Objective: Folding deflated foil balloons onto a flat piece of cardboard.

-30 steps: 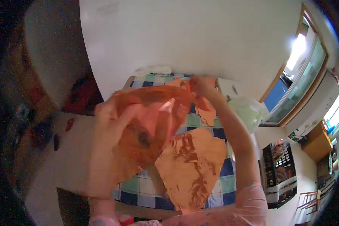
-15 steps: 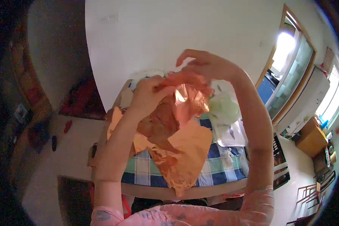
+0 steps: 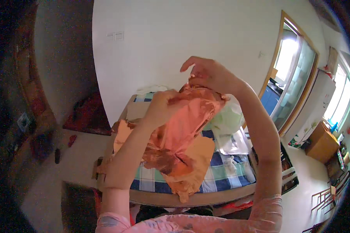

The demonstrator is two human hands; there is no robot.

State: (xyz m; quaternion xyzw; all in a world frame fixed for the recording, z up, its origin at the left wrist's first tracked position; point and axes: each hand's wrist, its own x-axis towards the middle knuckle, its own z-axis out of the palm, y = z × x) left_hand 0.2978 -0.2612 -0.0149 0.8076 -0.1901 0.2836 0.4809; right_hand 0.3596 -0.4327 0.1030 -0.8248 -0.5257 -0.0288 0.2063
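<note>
While the left hand (image 3: 165, 104) is clamped on the upper left part of the shiny copper-coloured foil (image 3: 188, 122), I can't tell if the right hand (image 3: 214, 75) is closed on it: that one arches over the foil's top edge, one finger bent out to the left, other fingertips hidden. Foil is crumpled and tilted, centre of frame, above the table (image 3: 163, 198); can't tell if its lower end touches anything. Below it I see a flat orange sheet (image 3: 203, 149), lower centre, on the checked cloth (image 3: 229, 175). Pale green bag (image 3: 227, 116) sits just right of the foil, white sheets (image 3: 234, 143) beneath it in frame. Black crate (image 3: 288, 162), lower right, partly behind the right forearm (image 3: 265, 136)
</note>
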